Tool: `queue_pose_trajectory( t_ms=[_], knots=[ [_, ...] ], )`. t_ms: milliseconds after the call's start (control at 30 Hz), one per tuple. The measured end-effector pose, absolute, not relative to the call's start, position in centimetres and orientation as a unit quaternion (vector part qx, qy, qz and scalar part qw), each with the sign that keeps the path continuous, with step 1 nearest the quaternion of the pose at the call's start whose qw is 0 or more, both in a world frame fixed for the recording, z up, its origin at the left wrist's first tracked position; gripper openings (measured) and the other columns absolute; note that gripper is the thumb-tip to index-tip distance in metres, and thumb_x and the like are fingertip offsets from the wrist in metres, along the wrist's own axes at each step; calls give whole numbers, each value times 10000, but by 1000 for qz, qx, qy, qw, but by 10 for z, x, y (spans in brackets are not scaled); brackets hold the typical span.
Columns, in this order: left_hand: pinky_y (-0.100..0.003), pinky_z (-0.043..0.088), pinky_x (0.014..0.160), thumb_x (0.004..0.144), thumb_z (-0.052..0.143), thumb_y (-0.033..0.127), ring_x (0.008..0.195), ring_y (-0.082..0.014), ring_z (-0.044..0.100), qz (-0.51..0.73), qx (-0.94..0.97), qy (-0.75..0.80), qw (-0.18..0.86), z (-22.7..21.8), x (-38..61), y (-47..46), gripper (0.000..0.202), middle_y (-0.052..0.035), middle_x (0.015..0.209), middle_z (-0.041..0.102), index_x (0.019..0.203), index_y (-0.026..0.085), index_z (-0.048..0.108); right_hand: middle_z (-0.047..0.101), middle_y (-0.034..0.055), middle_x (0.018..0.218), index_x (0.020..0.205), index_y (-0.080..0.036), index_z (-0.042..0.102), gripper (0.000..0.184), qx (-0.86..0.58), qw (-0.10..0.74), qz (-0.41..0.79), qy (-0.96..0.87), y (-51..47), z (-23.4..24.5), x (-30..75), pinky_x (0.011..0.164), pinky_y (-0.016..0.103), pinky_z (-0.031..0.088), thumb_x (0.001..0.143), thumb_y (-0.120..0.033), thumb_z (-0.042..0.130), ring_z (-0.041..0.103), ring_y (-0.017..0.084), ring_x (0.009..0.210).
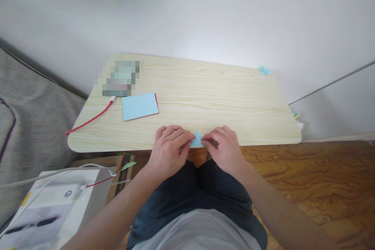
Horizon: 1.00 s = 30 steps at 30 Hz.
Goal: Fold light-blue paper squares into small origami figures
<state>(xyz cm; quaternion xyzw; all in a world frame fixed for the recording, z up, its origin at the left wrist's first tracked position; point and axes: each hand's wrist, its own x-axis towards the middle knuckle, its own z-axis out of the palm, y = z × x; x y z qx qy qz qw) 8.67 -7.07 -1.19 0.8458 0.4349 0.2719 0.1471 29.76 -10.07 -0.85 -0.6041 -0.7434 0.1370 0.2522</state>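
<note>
Between my hands, at the table's front edge, is a small piece of folded light-blue paper [197, 139] with a pointed top and a crease down its middle. My left hand [171, 146] pinches its left side between thumb and fingers. On the right side, my right hand [224, 144] grips the paper in the same way. Fingertips cover both ends of the paper. To the left of my hands lies a stack of light-blue paper sheets [140, 107] with a red edge. A small folded blue paper piece [265, 70] sits at the table's far right corner.
The pale wood-grain table [211, 93] stands against a white wall. A blurred-out device [121, 78] with a red cable [90, 120] lies at its left. Below left is a white box [58, 203] with cables over it. A grey fabric surface [35, 113] borders the left side.
</note>
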Motion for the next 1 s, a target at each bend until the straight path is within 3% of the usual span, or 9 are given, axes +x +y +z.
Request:
queue_pose_trajectory(
  t_ms=[300, 467, 533, 700, 867, 1000],
  knots=[
    [-476, 329, 987, 910, 553, 86, 1093, -234, 604, 268, 882, 365, 128, -23, 77, -68, 404, -14, 1147, 736, 1136, 364, 741, 730, 18, 925, 923, -270, 727, 34, -617, 208, 188, -735, -95, 1, 301, 851, 374, 367, 912, -272, 696, 579, 231, 977],
    [-505, 306, 1043, 914, 554, 100, 1115, -240, 611, 257, 896, 342, 116, -25, 72, -68, 388, -14, 1180, 730, 1130, 359, 745, 722, 13, 877, 881, -268, 720, 28, -637, 205, 184, -720, -93, 2, 296, 848, 378, 365, 891, -253, 698, 575, 234, 932],
    [-511, 300, 1059, 910, 562, 104, 1119, -238, 619, 261, 896, 341, 114, -26, 72, -69, 386, -10, 1176, 735, 1131, 361, 744, 717, 11, 872, 875, -266, 717, 9, -641, 210, 178, -716, -95, 2, 294, 849, 379, 366, 881, -273, 715, 572, 233, 928],
    [-524, 283, 1089, 897, 583, 111, 1140, -238, 635, 276, 888, 348, 115, -27, 73, -70, 389, 7, 1170, 745, 1129, 379, 742, 708, 22, 876, 894, -260, 718, 157, -646, 228, 159, -710, -97, -1, 292, 854, 391, 367, 838, -393, 780, 566, 238, 919],
    [-524, 277, 1103, 903, 584, 120, 1160, -236, 639, 276, 891, 344, 105, -29, 71, -71, 370, 18, 1186, 745, 1123, 374, 740, 713, 1, 842, 874, -283, 743, 28, -617, 222, 213, -724, -89, -1, 303, 823, 370, 382, 855, -283, 763, 577, 218, 888],
    [-521, 290, 1096, 903, 586, 124, 1183, -244, 634, 271, 895, 339, 101, -29, 69, -71, 386, 10, 1212, 738, 1158, 376, 728, 705, -13, 824, 920, -301, 754, 115, -595, 221, 238, -735, -83, 0, 314, 784, 347, 400, 858, -205, 742, 577, 198, 839]
  ],
)
